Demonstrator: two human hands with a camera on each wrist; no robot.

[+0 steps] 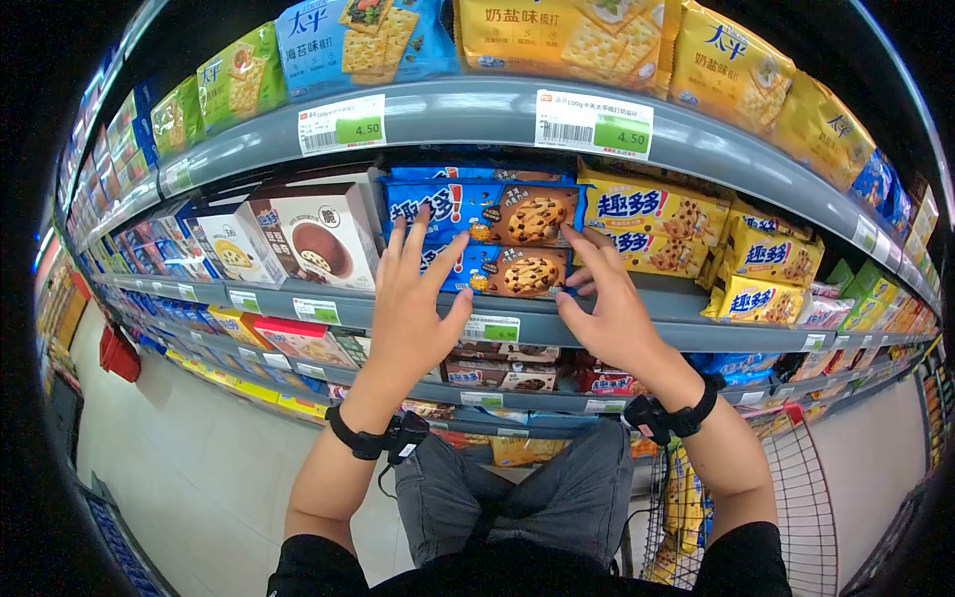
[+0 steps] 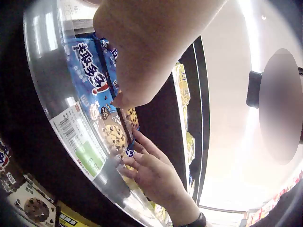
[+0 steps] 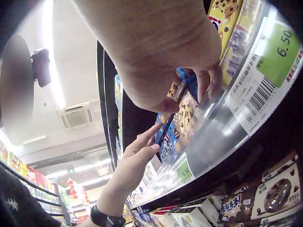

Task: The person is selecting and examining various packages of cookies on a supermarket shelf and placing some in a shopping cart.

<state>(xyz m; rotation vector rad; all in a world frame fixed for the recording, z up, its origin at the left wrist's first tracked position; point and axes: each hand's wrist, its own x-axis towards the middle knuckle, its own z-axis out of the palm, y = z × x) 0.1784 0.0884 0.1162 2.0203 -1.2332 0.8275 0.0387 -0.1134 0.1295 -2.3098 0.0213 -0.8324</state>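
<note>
Well, the left hand [image 1: 410,320] and right hand [image 1: 619,323], fingers unclenched, touch stacked blue packs [image 1: 537,217]; uneven pressure could topple them.

In the head view, the left hand [image 1: 413,298] covers some lettering on the upper blue packet [image 1: 537,217] and the left end of the lower blue packet [image 1: 517,271]. Toward twelve o'clock, the yellow cracker bag [image 1: 567,45] is cut off by the top edge. Toward five o'clock, the right forearm [image 1: 731,448] hides part of the wire cart [image 1: 804,488]. The price tag's [image 1: 343,126] fine print is too small to read. In the left wrist view, most left fingers are hidden.
</note>
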